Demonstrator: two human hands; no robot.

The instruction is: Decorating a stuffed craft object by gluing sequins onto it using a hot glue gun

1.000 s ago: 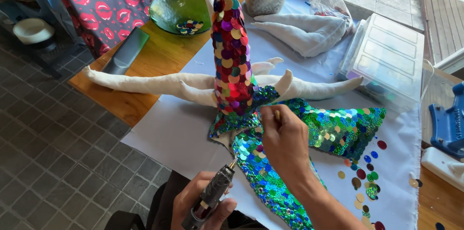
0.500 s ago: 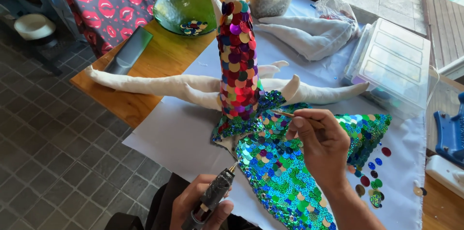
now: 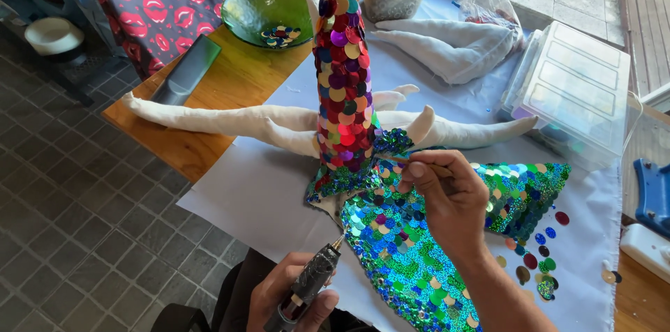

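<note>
One glue gun (image 3: 307,290) gripped in my left hand (image 3: 289,297); right hand (image 3: 447,199) fingers pinch one stick (image 3: 427,168), now nearer the sequin cone (image 3: 344,88).

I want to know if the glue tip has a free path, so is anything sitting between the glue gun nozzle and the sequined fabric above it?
Nothing visible blocks it. The glue gun in the left hand points up at the near edge of the sequined fabric, with only bare white paper showing in the gap. The right hand rests farther up on the sequins.
</note>
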